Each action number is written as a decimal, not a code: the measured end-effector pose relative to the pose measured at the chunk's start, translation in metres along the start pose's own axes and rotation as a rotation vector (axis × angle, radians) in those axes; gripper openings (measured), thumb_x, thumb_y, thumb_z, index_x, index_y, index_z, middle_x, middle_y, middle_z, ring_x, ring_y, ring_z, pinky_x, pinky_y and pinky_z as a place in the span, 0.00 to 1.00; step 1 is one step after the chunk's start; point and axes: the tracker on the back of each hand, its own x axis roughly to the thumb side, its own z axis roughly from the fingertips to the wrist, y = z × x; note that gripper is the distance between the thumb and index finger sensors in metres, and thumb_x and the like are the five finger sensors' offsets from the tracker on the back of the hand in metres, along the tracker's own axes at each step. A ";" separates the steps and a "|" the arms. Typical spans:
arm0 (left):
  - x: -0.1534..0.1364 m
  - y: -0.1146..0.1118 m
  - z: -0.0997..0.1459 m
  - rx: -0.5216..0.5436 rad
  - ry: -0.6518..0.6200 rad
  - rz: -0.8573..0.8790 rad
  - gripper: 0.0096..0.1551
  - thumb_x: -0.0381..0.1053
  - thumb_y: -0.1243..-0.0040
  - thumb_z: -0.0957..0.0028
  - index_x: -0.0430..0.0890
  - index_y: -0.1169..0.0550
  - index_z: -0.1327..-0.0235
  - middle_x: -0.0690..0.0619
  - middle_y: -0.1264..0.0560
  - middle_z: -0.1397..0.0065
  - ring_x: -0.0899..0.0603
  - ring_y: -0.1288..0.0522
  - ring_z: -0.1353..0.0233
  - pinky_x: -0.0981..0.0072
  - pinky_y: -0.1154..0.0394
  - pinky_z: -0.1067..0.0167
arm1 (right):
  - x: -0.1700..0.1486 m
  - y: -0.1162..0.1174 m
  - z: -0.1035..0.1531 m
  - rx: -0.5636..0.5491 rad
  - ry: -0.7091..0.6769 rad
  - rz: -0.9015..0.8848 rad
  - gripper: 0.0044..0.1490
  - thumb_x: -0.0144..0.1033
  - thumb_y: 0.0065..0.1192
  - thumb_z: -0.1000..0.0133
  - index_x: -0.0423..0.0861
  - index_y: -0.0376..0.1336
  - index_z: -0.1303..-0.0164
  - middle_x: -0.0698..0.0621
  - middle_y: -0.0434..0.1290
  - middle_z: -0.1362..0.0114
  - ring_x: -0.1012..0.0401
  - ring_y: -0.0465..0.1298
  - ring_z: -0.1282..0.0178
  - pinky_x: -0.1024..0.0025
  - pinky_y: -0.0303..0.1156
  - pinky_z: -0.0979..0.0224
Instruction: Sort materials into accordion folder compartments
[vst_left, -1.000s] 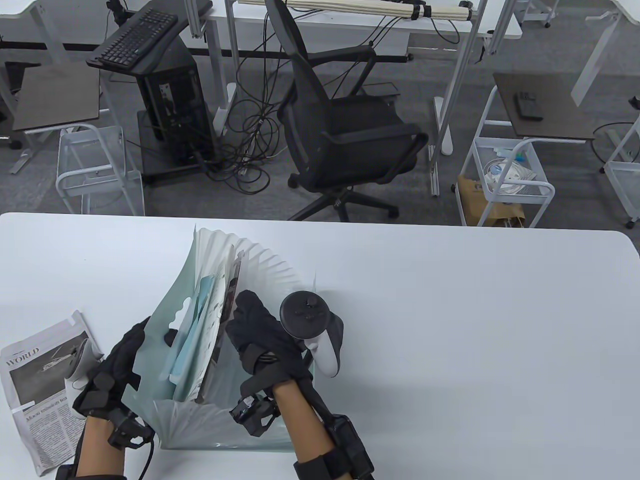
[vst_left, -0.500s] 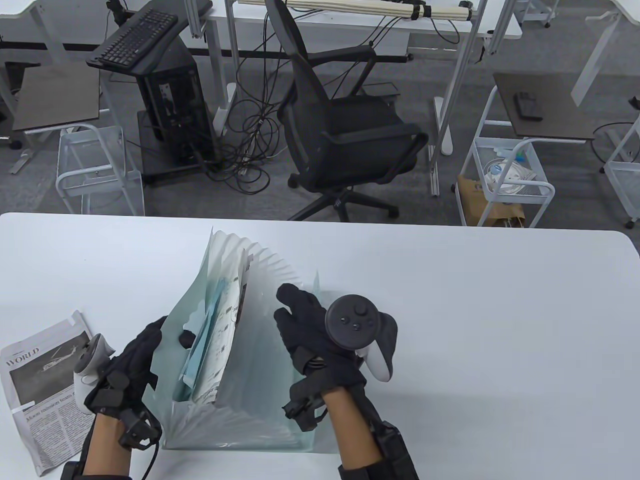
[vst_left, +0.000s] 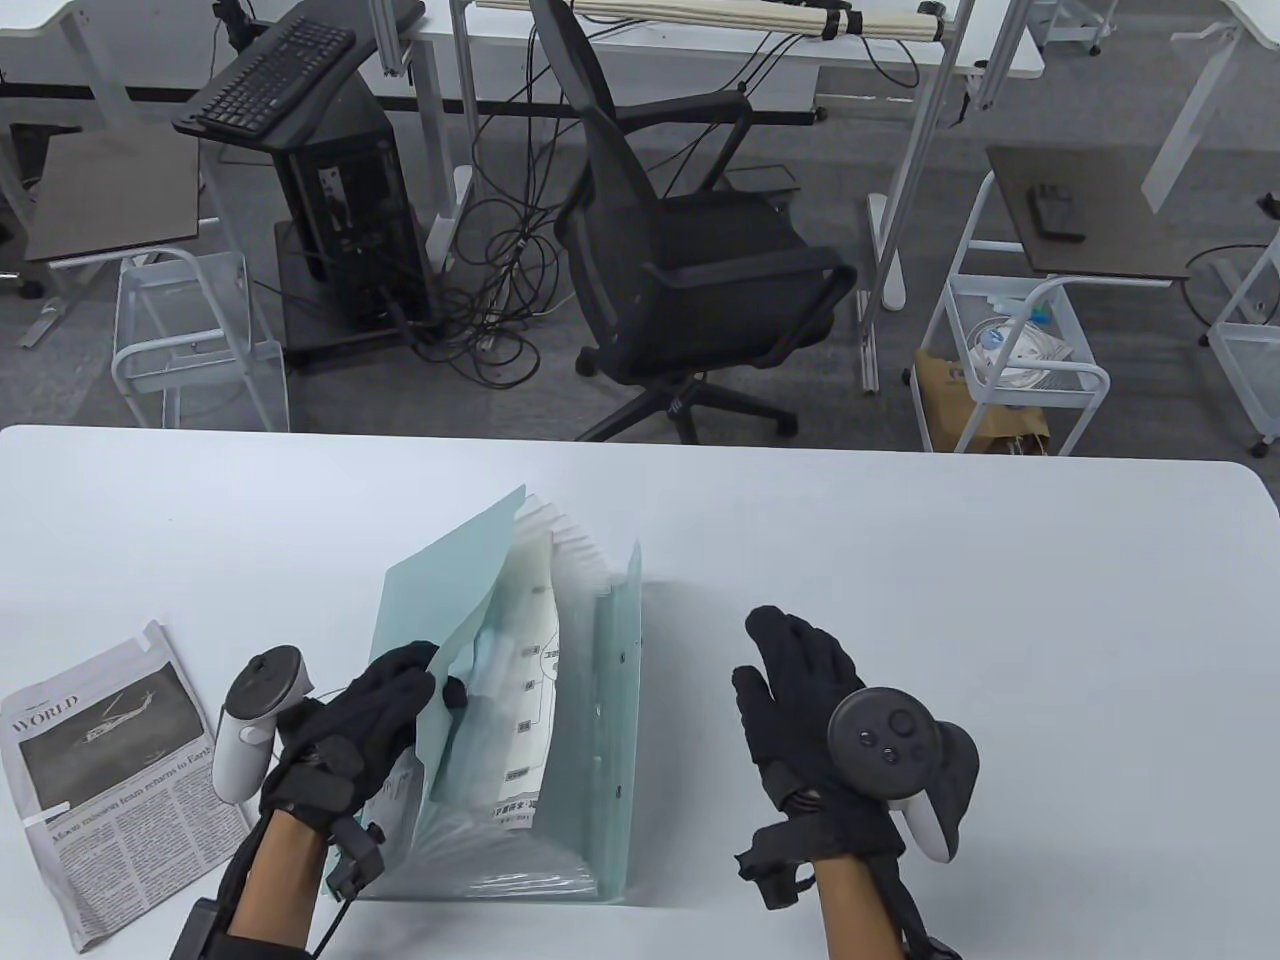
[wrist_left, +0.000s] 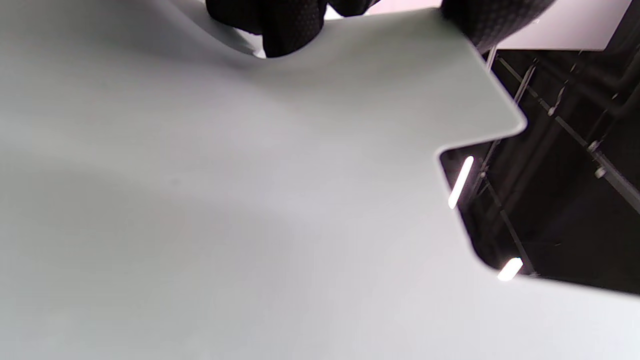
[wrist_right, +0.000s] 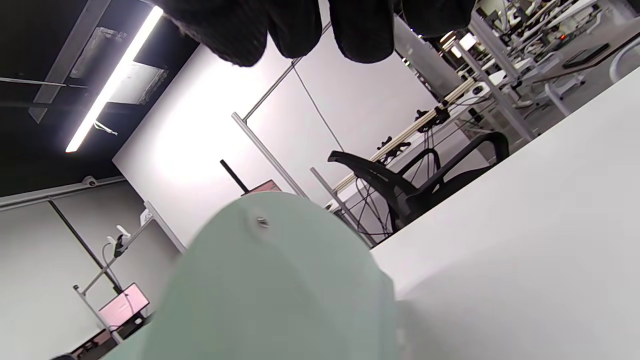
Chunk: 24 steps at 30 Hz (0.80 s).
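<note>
Papers filed, newspaper left

Left grip (vst_left: 385, 700) clamped the folder's (vst_left: 600, 720) front cover; papers (vst_left: 530, 690) sat inside beside it. Right grip (vst_left: 800, 690) hung apart, holding nothing. Newspaper (vst_left: 100, 770) lay unfiled left of it on the worktop (vst_left: 950, 600).

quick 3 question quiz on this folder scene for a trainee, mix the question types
1. True or false: the right hand holds the accordion folder.
2. Which hand holds the folder's front flap: A left hand, B right hand, C neither?
3. Fill in: the newspaper lies on the table to the folder's ____.

Key: 1 false, it is apart from the folder, fingers spread. 2 A. 3 left.
</note>
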 end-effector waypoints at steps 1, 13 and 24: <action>0.002 -0.003 -0.002 0.006 0.016 -0.030 0.44 0.66 0.48 0.42 0.50 0.50 0.21 0.41 0.34 0.24 0.34 0.48 0.17 0.29 0.57 0.29 | -0.008 0.001 0.003 -0.003 0.008 0.016 0.34 0.37 0.52 0.28 0.41 0.49 0.13 0.29 0.49 0.13 0.24 0.45 0.21 0.18 0.39 0.28; 0.010 -0.038 -0.021 0.089 0.158 -0.293 0.46 0.67 0.43 0.46 0.52 0.47 0.21 0.41 0.32 0.26 0.34 0.47 0.19 0.27 0.54 0.32 | -0.058 0.026 0.018 -0.026 0.041 0.196 0.35 0.39 0.52 0.28 0.45 0.47 0.12 0.32 0.43 0.11 0.26 0.36 0.19 0.20 0.32 0.28; 0.005 -0.065 -0.044 0.030 0.291 -0.473 0.45 0.63 0.43 0.46 0.49 0.46 0.21 0.41 0.35 0.25 0.35 0.52 0.20 0.29 0.57 0.31 | -0.076 0.049 0.021 0.065 0.061 0.248 0.35 0.38 0.52 0.28 0.45 0.47 0.12 0.33 0.43 0.11 0.26 0.36 0.19 0.20 0.31 0.28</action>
